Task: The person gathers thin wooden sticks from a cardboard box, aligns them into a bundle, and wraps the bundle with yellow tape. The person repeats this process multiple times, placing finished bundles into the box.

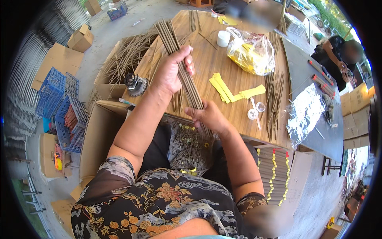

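Observation:
A bundle of thin brown sticks (pixel 192 92) slants across the near edge of the wooden table, its top end to the far left. My left hand (pixel 172 71) is closed round the upper middle of the bundle. Lower down, my right hand (pixel 207 116) grips it near its bottom end, thumb across the front. To the right of the bundle lie yellow paper strips (pixel 221 88). Beside them are a roll of clear tape (pixel 260 106) and a white strip (pixel 255 113). Part of the bundle's lower end is hidden by my right hand.
A cardboard box of loose sticks (pixel 127 59) stands left of the wooden table (pixel 207 59). A dark metal geared part (pixel 136 84) sits at its edge. A plastic bag of yellow strips (pixel 251 51) and a white cup-like roll (pixel 223 38) are farther back. Another person (pixel 338 55) works at far right.

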### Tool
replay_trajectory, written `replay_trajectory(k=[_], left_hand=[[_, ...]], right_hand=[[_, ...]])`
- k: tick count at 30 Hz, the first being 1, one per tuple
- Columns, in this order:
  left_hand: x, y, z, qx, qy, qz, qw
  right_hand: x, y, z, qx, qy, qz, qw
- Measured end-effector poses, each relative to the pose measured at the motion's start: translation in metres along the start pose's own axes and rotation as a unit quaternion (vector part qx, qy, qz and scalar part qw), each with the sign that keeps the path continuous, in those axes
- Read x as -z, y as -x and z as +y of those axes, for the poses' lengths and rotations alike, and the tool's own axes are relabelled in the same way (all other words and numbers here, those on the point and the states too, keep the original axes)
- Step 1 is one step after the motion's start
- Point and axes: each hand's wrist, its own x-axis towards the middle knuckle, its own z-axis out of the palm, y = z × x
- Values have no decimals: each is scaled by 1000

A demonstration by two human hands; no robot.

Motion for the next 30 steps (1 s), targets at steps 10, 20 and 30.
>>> replay_trajectory(k=[10,20,30], left_hand=[[-14,6,3,-37,-129,-2,991],[-1,36,-20,-122,-275,102,948],[-7,66,-37,-398,-731,76,549]], right_hand=[[9,-4,-12,17,-153,-88,984],[9,-2,-8,21,-226,-86,970],[4,-3,-8,21,-145,-6,989]])
